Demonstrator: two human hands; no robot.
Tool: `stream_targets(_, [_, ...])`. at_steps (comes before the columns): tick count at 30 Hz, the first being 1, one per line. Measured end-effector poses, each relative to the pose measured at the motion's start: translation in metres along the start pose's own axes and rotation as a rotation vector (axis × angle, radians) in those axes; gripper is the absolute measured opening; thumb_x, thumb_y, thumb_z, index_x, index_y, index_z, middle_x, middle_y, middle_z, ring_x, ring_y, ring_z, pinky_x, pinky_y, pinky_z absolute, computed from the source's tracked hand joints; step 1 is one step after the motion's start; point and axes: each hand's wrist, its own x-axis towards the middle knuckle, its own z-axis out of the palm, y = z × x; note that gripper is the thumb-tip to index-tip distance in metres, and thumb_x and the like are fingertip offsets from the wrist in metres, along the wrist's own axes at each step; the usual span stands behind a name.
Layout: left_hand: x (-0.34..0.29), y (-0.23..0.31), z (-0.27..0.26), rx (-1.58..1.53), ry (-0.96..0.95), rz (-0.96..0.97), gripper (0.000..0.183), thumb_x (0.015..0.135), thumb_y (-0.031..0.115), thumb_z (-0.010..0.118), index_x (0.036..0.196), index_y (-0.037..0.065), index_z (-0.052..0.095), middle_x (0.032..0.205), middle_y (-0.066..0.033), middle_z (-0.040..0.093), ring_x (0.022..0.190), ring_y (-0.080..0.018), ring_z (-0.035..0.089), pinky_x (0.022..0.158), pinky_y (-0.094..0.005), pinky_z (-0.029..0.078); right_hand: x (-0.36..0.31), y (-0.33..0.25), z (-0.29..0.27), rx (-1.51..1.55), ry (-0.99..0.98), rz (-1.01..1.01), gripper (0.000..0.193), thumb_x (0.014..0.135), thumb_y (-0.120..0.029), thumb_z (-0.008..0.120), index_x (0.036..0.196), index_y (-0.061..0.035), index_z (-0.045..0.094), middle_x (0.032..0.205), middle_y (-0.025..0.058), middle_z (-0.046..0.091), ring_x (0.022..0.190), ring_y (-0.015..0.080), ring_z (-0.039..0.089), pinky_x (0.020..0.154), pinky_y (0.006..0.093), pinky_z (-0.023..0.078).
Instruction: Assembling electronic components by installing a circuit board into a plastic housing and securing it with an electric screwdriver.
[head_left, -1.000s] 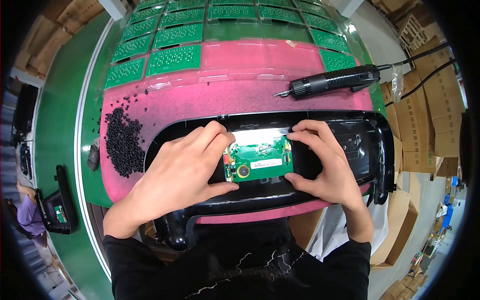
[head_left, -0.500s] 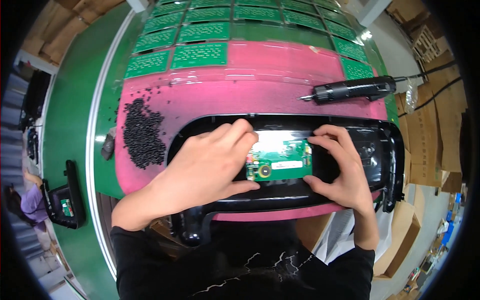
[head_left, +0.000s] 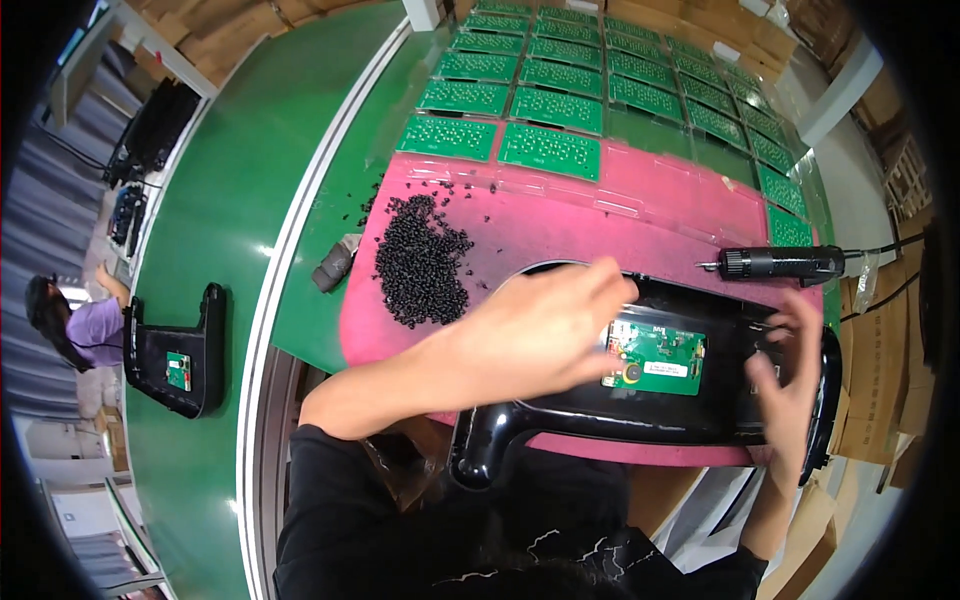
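I see a pink mat (head_left: 590,225) on the green bench (head_left: 312,318), cardboard boxes (head_left: 872,375) rightward, my right hand (head_left: 790,375) released, my left hand's (head_left: 535,330) grip unclear.

**Occlusion and blur, head view**

Right hand (head_left: 787,365) blurred, fingertips smeared; it and its forearm hide part of the black shell (head_left: 640,418) at the right end. Left hand (head_left: 545,322) soft too, blocks the shell's upper left; can't tell if it touches the green board (head_left: 685,350). Print on the label (head_left: 668,369) too small. Pieces in the black pile (head_left: 420,268) too small to identify. Black shirt (head_left: 500,525) cut off by bottom edge.
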Motion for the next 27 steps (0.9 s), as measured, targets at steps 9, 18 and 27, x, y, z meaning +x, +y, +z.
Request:
stream_targets(9, [-0.028, -0.060, -0.044, 0.423, 0.064, -0.487, 0.031, 0.069, 0.000, 0.076, 0.100, 0.003, 0.069, 0.098, -0.0145, 0.067, 0.098, -0.0344, 0.064, 0.081, -0.0451, 0.053, 0.067, 0.071, -0.104, 0.001, 0.070, 0.332, 0.044, 0.100, -0.018, 0.057, 0.143, -0.0201, 0.048, 0.107, 0.0001, 0.053, 0.097, 0.0097, 0.052, 0.088, 0.0246, 0.043])
stream_targets(18, [-0.018, -0.071, -0.041, 0.360, 0.045, -0.529, 0.023, 0.065, -0.009, 0.069, 0.086, -0.001, 0.069, 0.081, -0.0185, 0.069, 0.081, -0.0352, 0.067, 0.072, -0.0430, 0.053, 0.088, 0.015, -0.015, 0.712, 0.578, -0.250, 0.058, 0.096, -0.005, 0.059, 0.143, -0.0060, 0.025, 0.133, 0.0220, 0.054, 0.122, 0.0322, 0.057, 0.100, 0.0440, 0.048])
stream_targets(27, [-0.018, -0.076, -0.044, 0.330, 0.189, -0.371, 0.019, 0.068, -0.011, 0.066, 0.085, -0.006, 0.068, 0.074, -0.0196, 0.066, 0.072, -0.0297, 0.068, 0.068, -0.0373, 0.053, 0.088, -0.026, 0.030, 1.347, 0.182, -0.098, 0.038, 0.101, -0.032, 0.054, 0.127, -0.0060, 0.049, 0.089, 0.0048, 0.054, 0.087, 0.0199, 0.052, 0.089, 0.0392, 0.046])
